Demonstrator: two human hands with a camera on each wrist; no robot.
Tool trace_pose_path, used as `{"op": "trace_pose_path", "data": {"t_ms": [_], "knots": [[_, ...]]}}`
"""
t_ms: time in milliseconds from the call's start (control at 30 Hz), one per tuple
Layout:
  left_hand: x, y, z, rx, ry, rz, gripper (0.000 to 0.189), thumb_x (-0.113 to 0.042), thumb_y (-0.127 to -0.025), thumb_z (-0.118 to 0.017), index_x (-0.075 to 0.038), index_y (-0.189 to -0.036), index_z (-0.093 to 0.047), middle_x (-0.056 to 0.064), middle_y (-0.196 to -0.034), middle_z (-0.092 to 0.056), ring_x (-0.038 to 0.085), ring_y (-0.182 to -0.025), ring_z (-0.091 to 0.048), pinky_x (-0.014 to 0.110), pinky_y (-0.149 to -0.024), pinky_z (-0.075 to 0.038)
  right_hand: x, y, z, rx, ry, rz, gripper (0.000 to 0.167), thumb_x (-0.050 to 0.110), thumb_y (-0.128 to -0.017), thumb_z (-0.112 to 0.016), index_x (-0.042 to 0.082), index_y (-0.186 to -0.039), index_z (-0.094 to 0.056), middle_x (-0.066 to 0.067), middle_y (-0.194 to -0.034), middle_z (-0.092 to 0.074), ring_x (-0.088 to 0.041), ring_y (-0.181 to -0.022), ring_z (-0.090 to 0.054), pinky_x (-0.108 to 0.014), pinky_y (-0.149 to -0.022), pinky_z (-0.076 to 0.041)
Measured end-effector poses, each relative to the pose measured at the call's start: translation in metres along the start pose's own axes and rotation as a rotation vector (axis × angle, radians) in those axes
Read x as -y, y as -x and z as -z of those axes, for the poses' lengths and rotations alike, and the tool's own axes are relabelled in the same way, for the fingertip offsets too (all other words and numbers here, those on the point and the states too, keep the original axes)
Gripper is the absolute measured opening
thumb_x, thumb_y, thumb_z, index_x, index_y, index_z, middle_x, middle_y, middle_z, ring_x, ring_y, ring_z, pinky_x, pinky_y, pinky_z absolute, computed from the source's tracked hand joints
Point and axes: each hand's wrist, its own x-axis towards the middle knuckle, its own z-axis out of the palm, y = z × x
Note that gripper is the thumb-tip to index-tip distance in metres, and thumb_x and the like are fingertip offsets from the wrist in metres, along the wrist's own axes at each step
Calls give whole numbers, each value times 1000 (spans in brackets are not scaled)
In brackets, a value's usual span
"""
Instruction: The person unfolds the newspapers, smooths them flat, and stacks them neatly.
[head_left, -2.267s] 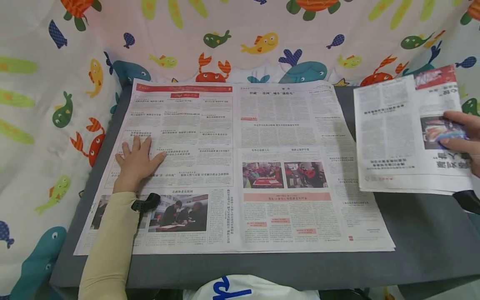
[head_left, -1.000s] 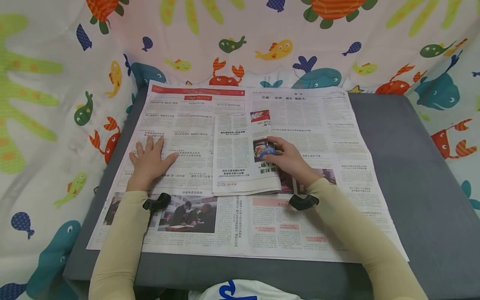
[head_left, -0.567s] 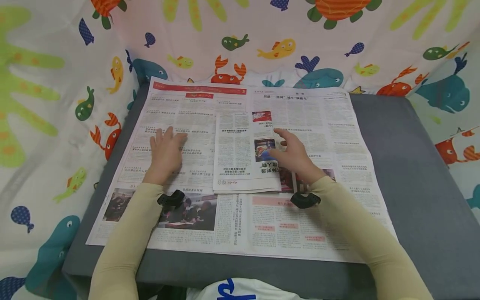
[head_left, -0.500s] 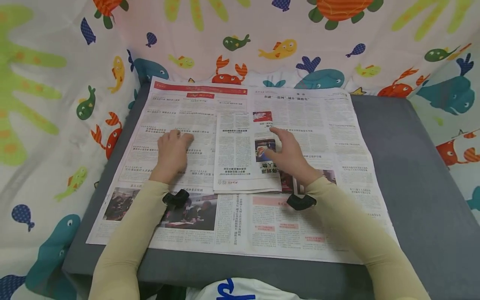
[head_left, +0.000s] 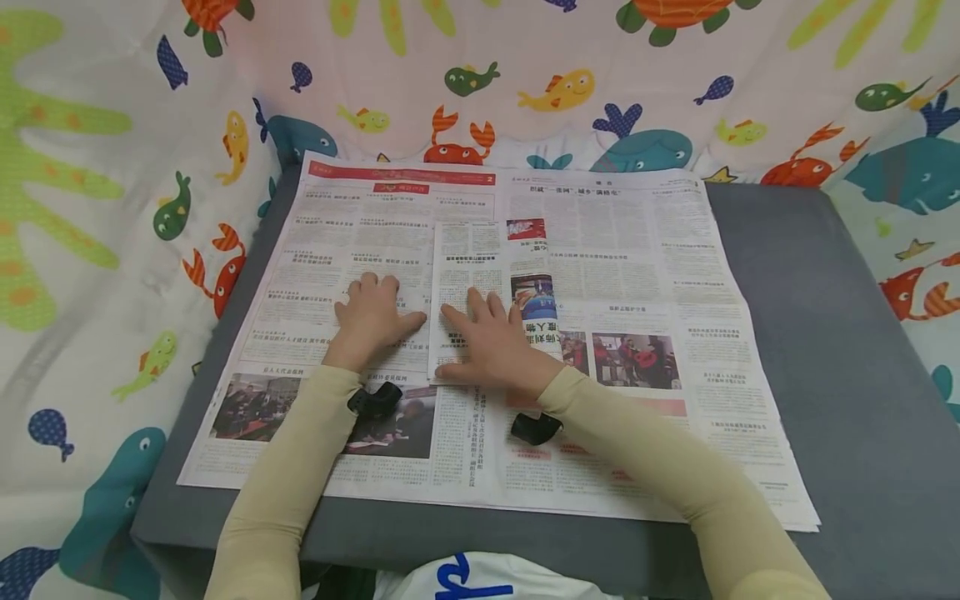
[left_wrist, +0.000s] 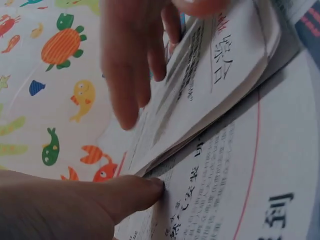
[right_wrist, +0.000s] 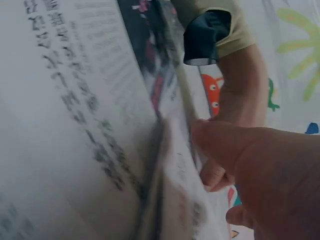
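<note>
A smaller folded newspaper (head_left: 471,242) lies on top of a large spread newspaper (head_left: 615,225), near its centre fold. My left hand (head_left: 369,323) is spread just left of the folded newspaper, fingers over the big sheet. In the left wrist view its thumb (left_wrist: 132,197) sits close to the folded newspaper's edge. My right hand (head_left: 495,346) is over the lower part of the folded newspaper, fingers spread and pointing away and left. Whether its fingertips press the paper is hard to tell. In the right wrist view the newsprint is blurred, and the left hand (right_wrist: 245,90) appears beyond the right hand (right_wrist: 275,170).
The grey table (head_left: 832,400) extends beyond the spread newspaper on the right and along the front edge. A white curtain (head_left: 510,50) with printed sea animals stands behind and at both sides. Black bands (head_left: 377,402) are on both wrists.
The right hand brought the folded newspaper from the far right onto the spread one, released it and moved left over its lower part. The left hand slid right, toward the folded newspaper.
</note>
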Motion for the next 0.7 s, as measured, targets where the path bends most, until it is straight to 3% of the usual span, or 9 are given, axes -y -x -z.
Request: {"op": "trace_pose_path", "data": {"t_ms": [133, 400, 700], "knots": [[-6, 3, -4, 3, -2, -6, 72, -50, -95, -65, -9, -150, -45, 28, -146, -41, 51, -136, -38, 77, -103, -35, 2, 1, -9, 14, 12, -33, 96, 65, -85, -71, 27, -162, -29, -22, -169, -16, -49, -153, -18, -74, -114, -23], [-17, 1, -4, 45, 4, -121, 53, -26, -100, -60, -21, -152, -49, 20, -163, -34, 50, -150, -27, 80, -112, -23, 1, 0, -15, 20, -15, -51, 93, 61, -87, -71, 27, -163, -28, -21, -169, -16, -49, -155, -15, -76, -115, -21], [-13, -2, -9, 71, 7, -153, 51, -27, -104, -54, -23, -154, -47, 17, -164, -31, 48, -151, -25, 80, -112, -21, -6, -1, -9, -103, -76, 12, 75, 34, -95, -67, 16, -161, -34, -18, -155, -46, -44, -139, -45, -71, -103, -42]]}}
